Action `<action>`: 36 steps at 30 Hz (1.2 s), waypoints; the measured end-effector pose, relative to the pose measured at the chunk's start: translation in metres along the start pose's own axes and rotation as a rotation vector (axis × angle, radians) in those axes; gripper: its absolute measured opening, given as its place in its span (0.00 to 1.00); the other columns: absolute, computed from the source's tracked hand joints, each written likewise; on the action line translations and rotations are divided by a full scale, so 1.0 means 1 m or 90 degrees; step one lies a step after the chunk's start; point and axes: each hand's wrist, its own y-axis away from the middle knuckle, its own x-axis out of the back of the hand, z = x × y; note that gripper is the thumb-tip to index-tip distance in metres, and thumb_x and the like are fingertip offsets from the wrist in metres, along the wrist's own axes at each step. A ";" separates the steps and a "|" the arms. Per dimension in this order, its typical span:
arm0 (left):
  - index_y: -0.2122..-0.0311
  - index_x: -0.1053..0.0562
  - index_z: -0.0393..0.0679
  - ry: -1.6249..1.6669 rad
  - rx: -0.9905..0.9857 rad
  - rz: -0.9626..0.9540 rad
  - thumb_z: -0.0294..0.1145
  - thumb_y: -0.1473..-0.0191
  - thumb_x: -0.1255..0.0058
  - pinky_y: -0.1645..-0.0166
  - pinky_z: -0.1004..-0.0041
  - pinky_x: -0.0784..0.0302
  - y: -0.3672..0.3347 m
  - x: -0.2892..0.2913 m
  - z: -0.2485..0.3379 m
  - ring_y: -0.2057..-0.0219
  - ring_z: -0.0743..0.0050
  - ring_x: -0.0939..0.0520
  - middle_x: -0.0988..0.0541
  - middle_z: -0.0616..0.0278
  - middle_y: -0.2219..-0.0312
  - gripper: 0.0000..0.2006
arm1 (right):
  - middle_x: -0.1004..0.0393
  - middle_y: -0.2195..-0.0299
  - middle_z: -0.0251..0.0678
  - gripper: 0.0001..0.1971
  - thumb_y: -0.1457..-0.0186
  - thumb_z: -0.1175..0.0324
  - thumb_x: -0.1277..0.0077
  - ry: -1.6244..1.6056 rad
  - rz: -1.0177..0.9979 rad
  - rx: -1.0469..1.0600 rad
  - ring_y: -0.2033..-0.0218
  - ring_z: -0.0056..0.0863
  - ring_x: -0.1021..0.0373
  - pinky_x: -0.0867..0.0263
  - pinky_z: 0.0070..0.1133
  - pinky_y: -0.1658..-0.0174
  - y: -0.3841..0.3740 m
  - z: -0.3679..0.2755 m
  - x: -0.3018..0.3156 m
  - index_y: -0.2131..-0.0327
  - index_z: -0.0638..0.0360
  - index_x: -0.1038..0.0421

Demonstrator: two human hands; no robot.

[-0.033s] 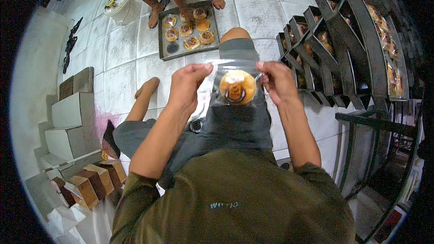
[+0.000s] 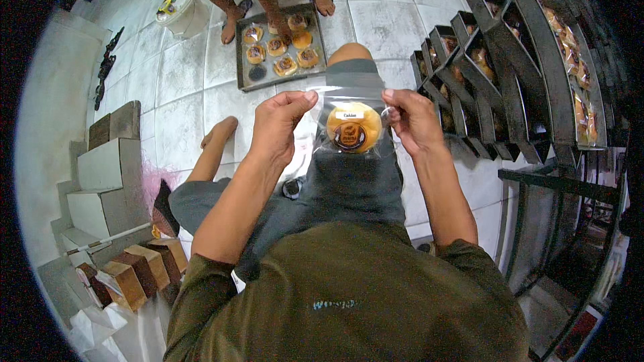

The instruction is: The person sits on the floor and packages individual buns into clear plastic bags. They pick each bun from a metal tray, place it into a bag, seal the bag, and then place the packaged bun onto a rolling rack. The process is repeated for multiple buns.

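In front of my lap I hold up a clear plastic bag [image 2: 354, 96] with a round golden bun [image 2: 354, 129] inside. A small white label and a dark round print show on the bag's front. My left hand [image 2: 282, 121] pinches the upper left corner between thumb and fingers. At the upper right corner, my right hand [image 2: 412, 117] pinches the bag the same way. The top edge is stretched between both hands, and the bun hangs below it.
Beyond my knee a metal tray [image 2: 240, 60] of several bagged buns lies on the tiled floor, with another person's hand [image 2: 282, 27] reaching in. A white bucket [image 2: 180, 17] stands left of it. Stacked metal trays [image 2: 510, 74] rise at right; boxes [image 2: 107, 167] stand at left.
The bag and bun have shifted very slightly, and the print on the bag now looks sharper. Both my hands keep their pinch.
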 end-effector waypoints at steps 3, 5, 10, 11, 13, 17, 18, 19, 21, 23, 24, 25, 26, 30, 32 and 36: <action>0.67 0.20 0.36 0.016 -0.127 -0.053 0.23 0.48 0.33 0.55 0.77 0.26 0.003 0.012 -0.006 0.66 0.79 0.20 0.18 0.63 0.69 0.06 | 0.28 0.80 0.24 0.10 0.49 0.70 0.34 0.046 -0.048 0.057 0.80 0.14 0.37 0.42 0.17 0.73 0.008 -0.001 0.010 0.79 0.57 0.25; 0.68 0.19 0.37 -0.046 -0.057 -0.052 0.23 0.48 0.34 0.55 0.76 0.25 0.026 0.026 -0.028 0.65 0.77 0.20 0.19 0.64 0.70 0.04 | 0.26 0.80 0.25 0.09 0.49 0.71 0.34 0.101 -0.057 0.041 0.79 0.14 0.37 0.41 0.17 0.72 0.029 0.013 0.028 0.79 0.58 0.23; 0.68 0.18 0.35 -0.138 0.148 -0.028 0.23 0.48 0.35 0.55 0.75 0.24 0.068 0.046 -0.104 0.64 0.75 0.19 0.17 0.61 0.68 0.04 | 0.20 0.76 0.31 0.04 0.49 0.73 0.34 0.204 0.018 -0.069 0.74 0.15 0.28 0.35 0.16 0.66 0.069 0.090 0.077 0.73 0.63 0.18; 0.68 0.17 0.36 -0.215 0.145 -0.032 0.24 0.48 0.35 0.55 0.75 0.25 0.068 0.049 -0.113 0.64 0.75 0.19 0.17 0.61 0.67 0.04 | 0.19 0.75 0.31 0.04 0.49 0.73 0.34 0.190 0.003 -0.033 0.73 0.16 0.27 0.34 0.16 0.65 0.068 0.101 0.083 0.72 0.64 0.18; 0.68 0.18 0.37 -0.329 0.023 -0.077 0.24 0.49 0.35 0.58 0.75 0.26 0.059 0.053 -0.124 0.66 0.73 0.20 0.18 0.61 0.69 0.04 | 0.18 0.74 0.32 0.05 0.47 0.73 0.36 0.289 0.059 -0.013 0.72 0.17 0.26 0.31 0.17 0.64 0.059 0.111 0.091 0.70 0.65 0.17; 0.67 0.20 0.39 -0.496 -0.195 -0.129 0.26 0.49 0.36 0.61 0.71 0.27 0.035 0.057 -0.131 0.69 0.69 0.22 0.21 0.59 0.70 0.04 | 0.17 0.67 0.33 0.10 0.43 0.70 0.38 0.478 0.111 0.135 0.68 0.17 0.25 0.28 0.19 0.62 0.036 0.094 0.081 0.61 0.67 0.19; 0.67 0.20 0.39 -0.504 -0.238 -0.123 0.26 0.49 0.36 0.61 0.70 0.28 0.032 0.056 -0.132 0.69 0.69 0.22 0.21 0.59 0.70 0.05 | 0.17 0.65 0.34 0.12 0.43 0.70 0.38 0.406 0.122 0.100 0.66 0.17 0.25 0.28 0.19 0.60 0.036 0.088 0.073 0.58 0.68 0.19; 0.67 0.21 0.39 -0.503 -0.302 -0.103 0.26 0.49 0.35 0.62 0.69 0.28 0.030 0.056 -0.133 0.69 0.68 0.23 0.22 0.58 0.70 0.06 | 0.17 0.62 0.35 0.14 0.43 0.69 0.38 0.344 0.156 0.046 0.64 0.17 0.24 0.27 0.19 0.58 0.037 0.084 0.062 0.55 0.68 0.20; 0.66 0.22 0.39 -0.476 -0.325 -0.082 0.27 0.49 0.35 0.61 0.67 0.27 0.033 0.054 -0.130 0.68 0.66 0.22 0.22 0.58 0.69 0.07 | 0.17 0.56 0.37 0.20 0.44 0.70 0.35 0.343 -0.053 0.112 0.56 0.21 0.23 0.27 0.22 0.50 0.050 0.077 0.037 0.48 0.66 0.24; 0.64 0.22 0.39 -0.411 -0.284 -0.092 0.26 0.49 0.36 0.57 0.66 0.26 0.040 0.056 -0.120 0.64 0.64 0.21 0.21 0.57 0.66 0.08 | 0.17 0.55 0.37 0.21 0.45 0.71 0.34 0.364 -0.179 0.175 0.54 0.23 0.22 0.27 0.24 0.48 0.054 0.079 -0.002 0.48 0.65 0.24; 0.62 0.22 0.39 -0.444 -0.364 -0.048 0.26 0.48 0.37 0.51 0.65 0.25 0.043 0.060 -0.114 0.58 0.62 0.19 0.20 0.57 0.63 0.08 | 0.18 0.54 0.38 0.23 0.45 0.70 0.33 0.419 -0.147 0.178 0.53 0.22 0.23 0.28 0.23 0.48 0.050 0.079 -0.021 0.47 0.66 0.25; 0.61 0.22 0.39 -0.411 -0.345 0.021 0.26 0.47 0.38 0.50 0.65 0.25 0.050 0.066 -0.109 0.56 0.63 0.19 0.19 0.57 0.62 0.09 | 0.19 0.54 0.38 0.25 0.46 0.69 0.32 0.442 -0.178 0.263 0.53 0.22 0.25 0.28 0.23 0.48 0.045 0.076 -0.038 0.46 0.68 0.26; 0.60 0.22 0.39 -0.365 -0.328 0.111 0.26 0.46 0.39 0.48 0.66 0.26 0.058 0.073 -0.105 0.54 0.63 0.19 0.19 0.57 0.60 0.09 | 0.18 0.53 0.40 0.24 0.45 0.68 0.33 0.472 -0.174 0.324 0.53 0.24 0.23 0.28 0.24 0.47 0.038 0.070 -0.053 0.47 0.67 0.26; 0.59 0.20 0.41 -0.464 -0.156 0.202 0.25 0.45 0.40 0.45 0.68 0.25 0.092 0.125 -0.102 0.53 0.68 0.17 0.16 0.58 0.60 0.08 | 0.20 0.51 0.47 0.25 0.46 0.68 0.36 0.600 -0.128 0.851 0.50 0.40 0.22 0.29 0.28 0.44 -0.045 0.031 -0.113 0.46 0.67 0.27; 0.59 0.19 0.43 -0.453 -0.060 0.186 0.23 0.46 0.41 0.45 0.67 0.24 0.100 0.146 -0.114 0.54 0.68 0.17 0.15 0.58 0.60 0.09 | 0.26 0.44 0.50 0.32 0.50 0.68 0.36 0.702 -0.229 0.905 0.44 0.46 0.27 0.31 0.33 0.41 -0.100 0.023 -0.151 0.40 0.59 0.31; 0.55 0.18 0.45 -0.468 -0.183 0.166 0.18 0.50 0.48 0.47 0.63 0.22 0.095 0.165 -0.136 0.56 0.57 0.15 0.15 0.55 0.60 0.17 | 0.31 0.39 0.52 0.36 0.48 0.64 0.35 0.810 -0.337 0.727 0.41 0.47 0.30 0.33 0.34 0.39 -0.150 0.065 -0.188 0.36 0.55 0.36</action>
